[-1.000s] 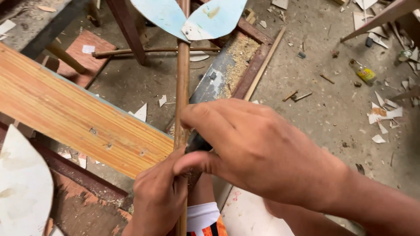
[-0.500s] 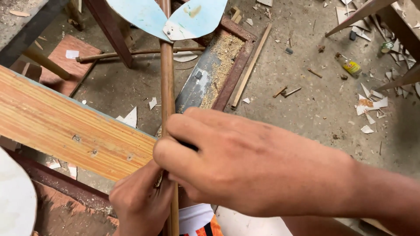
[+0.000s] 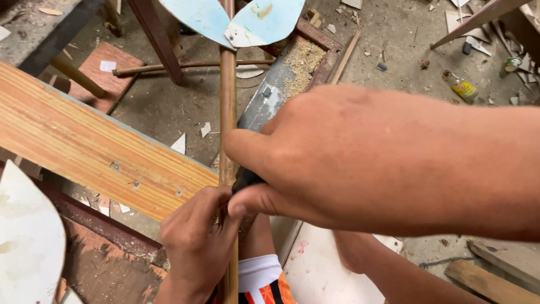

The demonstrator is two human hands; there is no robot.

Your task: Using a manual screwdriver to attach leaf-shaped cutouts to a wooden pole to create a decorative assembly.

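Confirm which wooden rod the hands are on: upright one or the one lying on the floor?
The upright rod topped by pale blue panels; both hands grip it. The floor rod lies untouched behind.

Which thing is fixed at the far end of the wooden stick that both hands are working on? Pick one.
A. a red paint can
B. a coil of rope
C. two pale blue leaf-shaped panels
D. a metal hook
C: at the top of the wooden stick, past the left hand and right hand, two pale blue leaf-shaped panels meet at the stick.
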